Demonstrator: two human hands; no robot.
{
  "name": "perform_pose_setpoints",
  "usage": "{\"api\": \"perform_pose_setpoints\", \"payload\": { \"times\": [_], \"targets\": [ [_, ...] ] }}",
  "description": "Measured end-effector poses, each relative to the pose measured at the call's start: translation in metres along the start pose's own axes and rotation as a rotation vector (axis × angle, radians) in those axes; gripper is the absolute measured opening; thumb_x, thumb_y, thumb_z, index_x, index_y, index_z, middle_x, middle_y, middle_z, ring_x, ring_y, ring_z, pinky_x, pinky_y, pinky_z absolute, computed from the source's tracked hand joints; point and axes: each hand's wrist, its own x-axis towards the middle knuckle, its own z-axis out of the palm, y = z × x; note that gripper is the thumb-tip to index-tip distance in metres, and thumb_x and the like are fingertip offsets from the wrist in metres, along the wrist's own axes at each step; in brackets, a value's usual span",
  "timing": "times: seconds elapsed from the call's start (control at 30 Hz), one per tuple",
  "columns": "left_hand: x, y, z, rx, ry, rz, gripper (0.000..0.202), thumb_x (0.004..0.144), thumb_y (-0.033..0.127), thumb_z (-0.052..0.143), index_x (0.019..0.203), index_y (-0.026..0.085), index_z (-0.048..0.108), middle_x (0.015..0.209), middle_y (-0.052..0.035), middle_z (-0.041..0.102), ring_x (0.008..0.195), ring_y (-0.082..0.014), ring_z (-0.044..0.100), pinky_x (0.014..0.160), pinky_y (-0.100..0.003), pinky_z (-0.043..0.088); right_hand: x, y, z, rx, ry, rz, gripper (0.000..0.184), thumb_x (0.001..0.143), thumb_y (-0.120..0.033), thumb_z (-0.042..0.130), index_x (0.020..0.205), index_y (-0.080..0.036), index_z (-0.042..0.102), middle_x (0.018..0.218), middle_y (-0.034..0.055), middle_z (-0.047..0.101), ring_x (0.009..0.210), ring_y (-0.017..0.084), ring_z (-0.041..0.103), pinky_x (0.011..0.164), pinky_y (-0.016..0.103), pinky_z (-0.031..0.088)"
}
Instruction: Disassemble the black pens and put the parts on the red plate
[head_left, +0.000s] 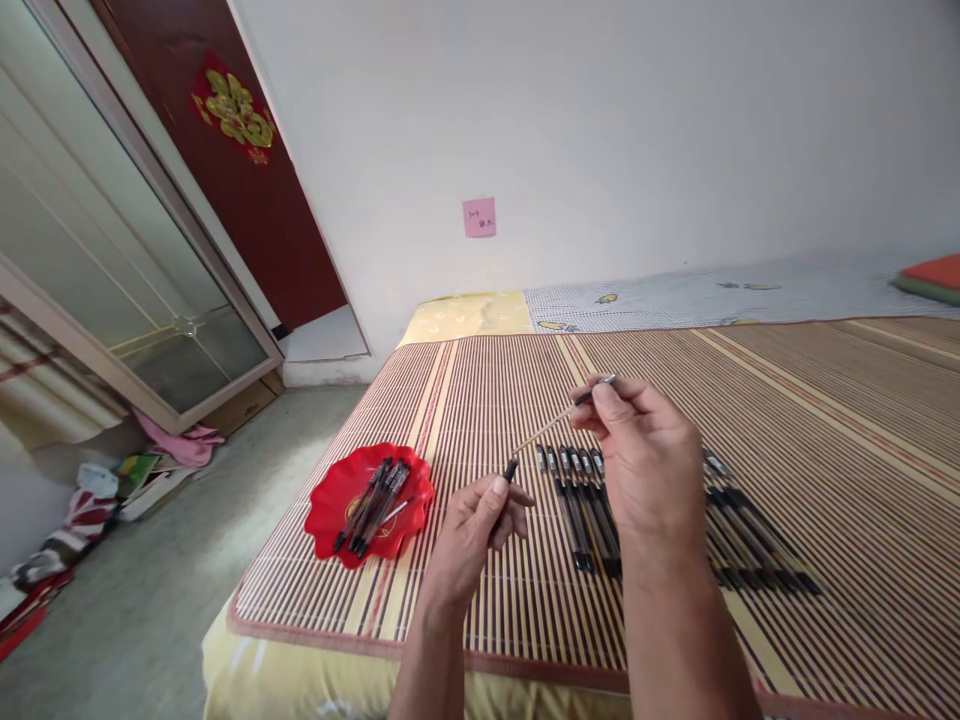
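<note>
My left hand [480, 515] is closed around a pen barrel [511, 469], whose black end pokes up past the thumb; most of it is hidden in the palm. Between thumb and fingers my right hand [649, 440] pinches a dark pen part [592, 391] with a shiny tip. A thin pale pen refill [546, 428] runs slantwise from that part down to the mouth of the barrel. Under and beside my right hand lie rows of black-ended pens [574, 515] on the striped mat. More pens [379, 505] rest in a red scalloped plate [321, 508] to the left.
A striped bamboo mat [480, 370] covers the bed. A patterned sheet [652, 298] shows along the wall, where a pink note [479, 217] is stuck. At left are a glass-panelled door [150, 250] and a floor [225, 500] with bundled cloths [67, 540].
</note>
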Motion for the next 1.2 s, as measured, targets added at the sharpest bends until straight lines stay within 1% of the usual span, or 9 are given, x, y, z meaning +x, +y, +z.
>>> {"api": "perform_pose_setpoints", "payload": {
  "times": [0.1,0.43,0.67,0.93,1.0,1.1,1.2],
  "targets": [
    [0.0,0.0,0.0,0.0,0.007,-0.005,0.047,0.097,0.056,0.06,0.088,0.013,0.076,0.064,-0.0027,0.062,0.052,-0.0086,0.036,0.054,-0.026,0.023,0.0,0.001,-0.001,-0.033,-0.03,-0.007,0.016,0.091,-0.035,0.074,0.094,-0.02,0.071,0.095,0.0047,0.075,0.071,0.012,0.066,0.069,0.028,0.058],
    [0.0,-0.001,-0.006,0.006,0.015,0.021,0.046,0.097,0.056,0.06,0.089,0.013,0.077,0.065,-0.0034,0.063,0.053,-0.0095,0.036,0.054,-0.026,0.024,-0.001,0.002,0.0,-0.06,-0.034,-0.001,0.019,0.09,-0.038,0.074,0.095,-0.02,0.07,0.095,0.0055,0.075,0.069,0.013,0.067,0.069,0.03,0.059],
    [-0.001,0.0,-0.009,0.031,0.001,0.039,0.045,0.099,0.053,0.059,0.09,0.014,0.078,0.065,-0.0025,0.061,0.055,-0.0099,0.037,0.056,-0.026,0.026,-0.002,-0.001,0.004,0.007,-0.019,0.017,0.017,0.089,-0.036,0.075,0.093,-0.019,0.07,0.093,0.0044,0.075,0.067,0.011,0.067,0.07,0.028,0.06],
    [-0.001,0.001,-0.008,0.045,0.009,0.028,0.045,0.098,0.055,0.06,0.09,0.014,0.078,0.065,-0.0029,0.061,0.056,-0.0109,0.038,0.057,-0.026,0.028,-0.001,0.0,0.0,-0.079,-0.058,-0.003,0.018,0.091,-0.037,0.073,0.096,-0.02,0.07,0.093,0.0048,0.075,0.068,0.013,0.068,0.069,0.029,0.06],
    [-0.001,0.001,-0.008,0.068,0.007,0.033,0.045,0.099,0.054,0.059,0.091,0.015,0.078,0.065,-0.0026,0.061,0.057,-0.011,0.038,0.057,-0.026,0.029,-0.001,-0.001,-0.001,-0.11,-0.061,-0.025,0.017,0.092,-0.036,0.072,0.098,-0.02,0.071,0.093,0.0047,0.075,0.068,0.013,0.068,0.069,0.029,0.06],
    [-0.001,0.002,-0.009,0.173,0.02,0.048,0.044,0.098,0.054,0.06,0.09,0.015,0.079,0.066,-0.0026,0.061,0.058,-0.0115,0.04,0.057,-0.026,0.03,-0.002,-0.007,-0.001,-0.168,-0.07,-0.056,0.018,0.092,-0.036,0.072,0.098,-0.02,0.072,0.091,0.0044,0.076,0.068,0.013,0.068,0.067,0.027,0.06],
    [-0.001,0.005,-0.007,0.243,0.032,0.06,0.042,0.098,0.054,0.061,0.09,0.016,0.079,0.067,-0.0024,0.061,0.059,-0.012,0.043,0.057,-0.026,0.031,-0.004,-0.012,0.003,-0.199,-0.125,-0.051,0.018,0.092,-0.037,0.072,0.097,-0.02,0.073,0.089,0.0041,0.075,0.067,0.012,0.067,0.066,0.027,0.06]
  ]
}}
